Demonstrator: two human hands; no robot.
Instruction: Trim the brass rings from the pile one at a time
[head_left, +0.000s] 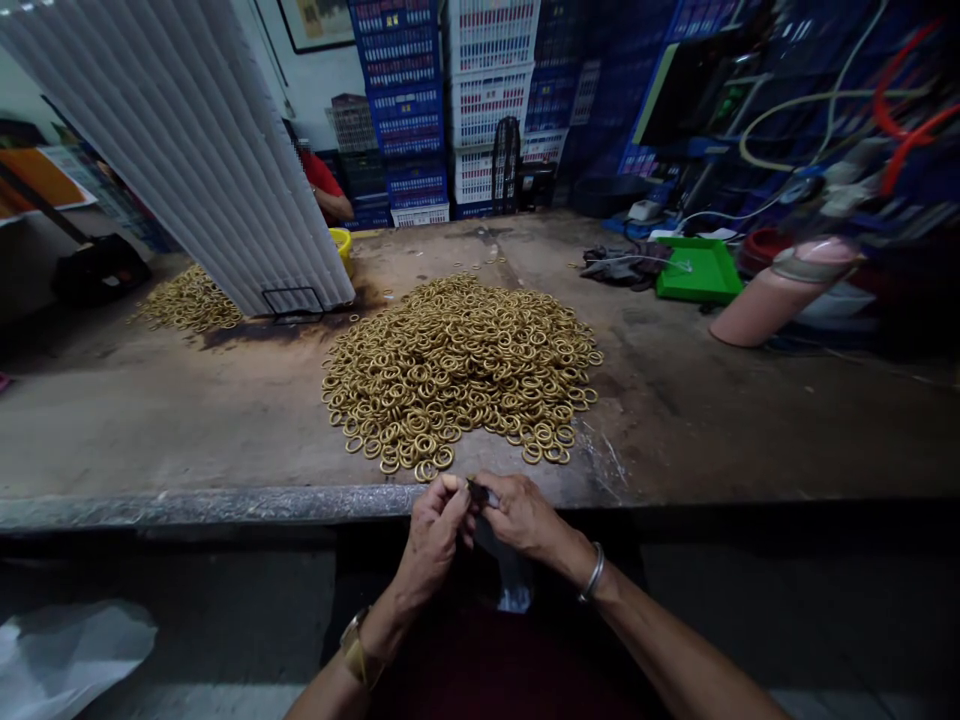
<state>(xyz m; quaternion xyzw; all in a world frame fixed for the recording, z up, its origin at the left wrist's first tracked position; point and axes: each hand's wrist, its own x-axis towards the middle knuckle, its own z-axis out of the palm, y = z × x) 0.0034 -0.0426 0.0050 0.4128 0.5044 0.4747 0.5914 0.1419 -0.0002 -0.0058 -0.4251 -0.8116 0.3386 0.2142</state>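
Note:
A large heap of brass-coloured rings [465, 360] lies on the worn wooden table [675, 430] straight ahead. Just past its near edge, my left hand [435, 525] pinches something too small to name. Close beside it, my right hand [525, 515] is closed around a small dark object [478, 491], whose kind I cannot make out. The fingertips of both hands almost meet there. A pale, translucent strip [514, 575] shows below my right hand. Several loose rings lie at the heap's near edge, a short way beyond my fingers.
A tall white corrugated panel [202, 150] leans on the table at left, with a second ring pile [191, 300] beside it. Behind it, a person's red sleeve [321, 178] shows. At right are a green tray [697, 270] and a pink cylinder [772, 295]. Blue crates [409, 110] stand behind.

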